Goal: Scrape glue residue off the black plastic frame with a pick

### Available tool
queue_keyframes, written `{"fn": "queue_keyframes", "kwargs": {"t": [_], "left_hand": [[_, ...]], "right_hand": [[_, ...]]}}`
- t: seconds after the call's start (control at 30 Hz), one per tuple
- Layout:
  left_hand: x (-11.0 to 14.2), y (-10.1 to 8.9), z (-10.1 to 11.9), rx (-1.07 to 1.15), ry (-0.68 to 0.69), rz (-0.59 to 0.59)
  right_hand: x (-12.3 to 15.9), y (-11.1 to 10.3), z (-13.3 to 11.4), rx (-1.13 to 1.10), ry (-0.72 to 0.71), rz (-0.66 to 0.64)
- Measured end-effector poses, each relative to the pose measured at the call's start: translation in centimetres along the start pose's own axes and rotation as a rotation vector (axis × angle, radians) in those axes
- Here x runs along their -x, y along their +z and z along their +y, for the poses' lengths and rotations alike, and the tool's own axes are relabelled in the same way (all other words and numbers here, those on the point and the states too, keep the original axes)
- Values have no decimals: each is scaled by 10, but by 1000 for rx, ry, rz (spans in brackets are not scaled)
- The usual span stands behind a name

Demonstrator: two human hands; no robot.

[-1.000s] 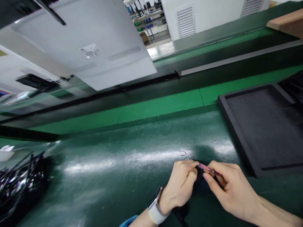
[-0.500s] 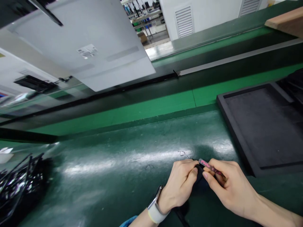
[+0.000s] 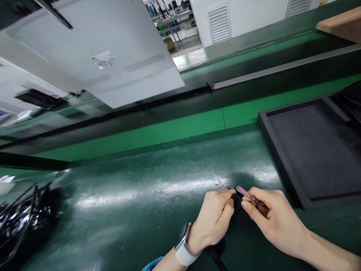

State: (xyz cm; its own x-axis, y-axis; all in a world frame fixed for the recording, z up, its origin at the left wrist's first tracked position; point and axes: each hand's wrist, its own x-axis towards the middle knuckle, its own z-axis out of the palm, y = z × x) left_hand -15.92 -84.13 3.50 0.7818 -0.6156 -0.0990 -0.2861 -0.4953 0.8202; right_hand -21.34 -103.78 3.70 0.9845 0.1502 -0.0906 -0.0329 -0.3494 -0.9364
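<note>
Pinched in the fingers of my right hand point(image 3: 278, 220) is a slim, flat tool with a rounded grey end and a pink pattern point(image 3: 246, 193); its kind is unclear. My left hand point(image 3: 216, 216), with a watch point(image 3: 184, 242) on the wrist, is closed on a dark black piece point(image 3: 236, 203) between the two hands. Much of that piece is hidden by the fingers, and a black strip runs down below the left wrist. The tool's rounded end lies just above the black piece. Thin dark thread-like curls point(image 3: 217, 182) lie just beyond my left fingers.
A black tray point(image 3: 310, 150) lies on the green table point(image 3: 126, 177) at the right. At the lower left is a heap of shiny black parts point(image 3: 25, 218). A large grey panel point(image 3: 113, 56) stands at the back left, and a wooden block point(image 3: 341, 26) at the upper right.
My right hand and the patterned tool have shifted very slightly up, and the gap to my left fingers is a little wider. My left hand still holds the black piece.
</note>
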Motion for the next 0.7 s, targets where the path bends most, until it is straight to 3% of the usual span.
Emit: {"fn": "queue_keyframes", "kwargs": {"t": [0.1, 0.27, 0.47, 0.7], "left_hand": [[-2, -5, 0, -1, -12, -29], [-1, -12, -3, 68, -21, 93], [-3, -11, -1, 17, 35, 122], [-4, 3, 0, -126, 77, 179]], "right_hand": [[-2, -3, 3, -58, 83, -30], [-4, -8, 7, -125, 170, -60], [-2, -5, 4, -120, 157, -53], [-1, 0, 4, -91, 88, -42]]}}
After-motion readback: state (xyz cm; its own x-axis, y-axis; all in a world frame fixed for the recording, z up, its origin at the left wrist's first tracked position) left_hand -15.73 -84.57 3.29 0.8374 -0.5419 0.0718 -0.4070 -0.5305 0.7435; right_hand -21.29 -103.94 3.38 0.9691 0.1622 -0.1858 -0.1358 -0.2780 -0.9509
